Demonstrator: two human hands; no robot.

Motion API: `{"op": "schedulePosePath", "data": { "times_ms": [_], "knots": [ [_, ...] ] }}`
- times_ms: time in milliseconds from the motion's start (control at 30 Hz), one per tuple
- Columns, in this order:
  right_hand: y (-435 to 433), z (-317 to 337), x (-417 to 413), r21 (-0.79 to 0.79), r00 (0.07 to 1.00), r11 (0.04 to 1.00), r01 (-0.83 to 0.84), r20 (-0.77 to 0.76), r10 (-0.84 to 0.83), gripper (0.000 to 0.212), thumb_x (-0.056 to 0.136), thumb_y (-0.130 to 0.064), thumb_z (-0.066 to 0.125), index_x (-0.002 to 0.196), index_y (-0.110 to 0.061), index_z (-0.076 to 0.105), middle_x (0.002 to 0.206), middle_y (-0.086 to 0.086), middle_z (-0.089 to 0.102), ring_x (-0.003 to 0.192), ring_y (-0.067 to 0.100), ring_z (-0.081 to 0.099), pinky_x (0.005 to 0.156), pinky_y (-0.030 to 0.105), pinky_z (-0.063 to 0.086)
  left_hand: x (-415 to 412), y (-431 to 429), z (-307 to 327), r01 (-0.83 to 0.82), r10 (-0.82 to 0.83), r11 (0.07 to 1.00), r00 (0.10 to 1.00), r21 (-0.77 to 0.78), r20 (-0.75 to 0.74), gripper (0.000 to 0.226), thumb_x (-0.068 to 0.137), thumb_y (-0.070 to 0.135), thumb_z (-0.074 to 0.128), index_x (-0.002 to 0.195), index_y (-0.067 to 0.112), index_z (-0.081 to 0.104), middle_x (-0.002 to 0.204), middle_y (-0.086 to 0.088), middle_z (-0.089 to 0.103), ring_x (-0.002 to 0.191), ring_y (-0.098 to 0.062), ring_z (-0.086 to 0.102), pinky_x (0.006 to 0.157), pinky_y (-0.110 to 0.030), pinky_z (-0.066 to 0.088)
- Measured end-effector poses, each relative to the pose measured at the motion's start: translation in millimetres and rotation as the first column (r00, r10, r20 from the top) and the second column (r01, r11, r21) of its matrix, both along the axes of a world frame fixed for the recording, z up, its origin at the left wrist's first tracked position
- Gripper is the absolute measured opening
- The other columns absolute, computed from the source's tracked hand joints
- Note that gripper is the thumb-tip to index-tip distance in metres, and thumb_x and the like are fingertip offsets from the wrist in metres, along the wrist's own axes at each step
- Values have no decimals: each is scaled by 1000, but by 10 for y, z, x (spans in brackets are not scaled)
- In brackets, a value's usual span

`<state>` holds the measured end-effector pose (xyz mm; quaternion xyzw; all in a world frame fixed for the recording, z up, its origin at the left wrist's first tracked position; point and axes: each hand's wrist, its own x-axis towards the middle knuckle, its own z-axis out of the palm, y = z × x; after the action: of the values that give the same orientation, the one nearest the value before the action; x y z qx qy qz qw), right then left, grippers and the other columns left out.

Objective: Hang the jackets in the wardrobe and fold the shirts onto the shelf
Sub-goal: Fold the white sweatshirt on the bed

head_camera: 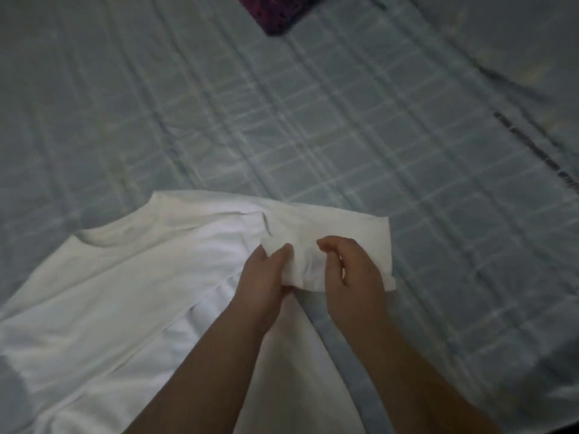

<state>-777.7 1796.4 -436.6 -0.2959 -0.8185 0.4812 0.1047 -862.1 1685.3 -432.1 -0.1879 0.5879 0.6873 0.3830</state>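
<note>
Left hand pinches the short sleeve of the white cotton t-shirt, which lies spread flat on the grey-blue checked bedsheet. Right hand is curled over the same sleeve; can't tell if it grips. Fabric looks light, limp, non-slip: take it at seams or hem. No wardrobe or shelf in view.

A home bedroom: a bed spread with a pale blue checked bedsheet, a white T-shirt laid flat on it.
</note>
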Motion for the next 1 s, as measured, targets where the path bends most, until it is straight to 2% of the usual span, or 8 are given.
{"op": "schedulePosePath", "data": {
  "times_ms": [67, 133, 200, 467, 600, 733, 900, 1000],
  "knots": [
    [-260, -203, -111, 290, 980, 938, -192, 97, 171, 45, 99, -32, 33, 136, -19, 55, 139, -2, 57, 131, 15, 48, 113, 37, 37, -160, -381, 25, 23, -33, 995, 994, -99, -101, 25, 98, 17, 56, 120, 12, 67, 108, -11, 74, 99, -31, 72, 80, -43, 59],
    [-562, -352, -275, 399, 928, 844, -359, 251, 276, 56, 101, -38, 26, 153, -19, 34, 158, 3, 34, 147, 20, 28, 121, 45, 23, -304, -782, 113, -17, -3, 992, 988, -129, -154, 24, 97, 15, 58, 119, 12, 68, 107, -11, 74, 96, -29, 72, 75, -39, 59],
    [-895, -453, -463, 451, 881, 765, -460, 341, 328, 58, 102, -41, 22, 157, -22, 23, 163, 4, 23, 151, 24, 19, 121, 50, 18, -421, -1226, 184, -62, 33, 987, 982, -151, -185, 23, 97, 15, 58, 118, 13, 68, 106, -10, 75, 94, -27, 73, 72, -36, 59],
    [-2375, -635, -1111, 474, 770, 609, -636, 445, 458, 61, 100, -45, 27, 157, -24, 20, 164, 5, 20, 151, 26, 18, 119, 57, 15, -596, -3109, 111, -355, 276, 888, 920, -292, -278, 18, 91, 18, 65, 108, 18, 70, 102, -5, 75, 95, -25, 72, 83, -43, 58],
    [-2896, -713, -1172, 490, 711, 515, -703, 503, 491, 62, 100, -47, 24, 157, -25, 19, 164, 5, 19, 151, 26, 17, 117, 60, 15, -548, -3780, -119, -360, 196, 786, 916, -503, -350, 16, 86, 27, 70, 101, 20, 69, 95, -4, 75, 90, -26, 71, 86, -50, 57],
    [-3100, -875, -1142, 512, 655, 409, -755, 565, 502, 62, 100, -47, 23, 157, -23, 20, 165, 5, 17, 152, 27, 13, 117, 61, 14, -518, -4160, -437, -289, 12, 597, 936, -748, -352, 20, 90, 24, 67, 103, 9, 64, 92, -6, 68, 85, -25, 63, 74, -31, 45],
    [-3139, -982, -1115, 545, 644, 348, -762, 591, 485, 64, 101, -47, 25, 158, -22, 16, 166, 7, 13, 153, 28, 9, 117, 62, 12, -344, -4204, -625, -276, -7, 514, 945, -812, -326, 19, 94, 25, 59, 88, 11, 50, 72, 3, 50, 69, -20, 47, 62, -29, 24],
    [-3156, -1013, -1127, 553, 639, 329, -765, 596, 487, 65, 100, -48, 25, 158, -22, 15, 166, 7, 12, 153, 29, 9, 117, 62, 10, -276, -4207, -697, -292, 34, 511, 947, -809, -320, 21, 96, 26, 57, 86, 10, 47, 71, 1, 50, 64, -18, 47, 63, -31, 28]
  ]
}}
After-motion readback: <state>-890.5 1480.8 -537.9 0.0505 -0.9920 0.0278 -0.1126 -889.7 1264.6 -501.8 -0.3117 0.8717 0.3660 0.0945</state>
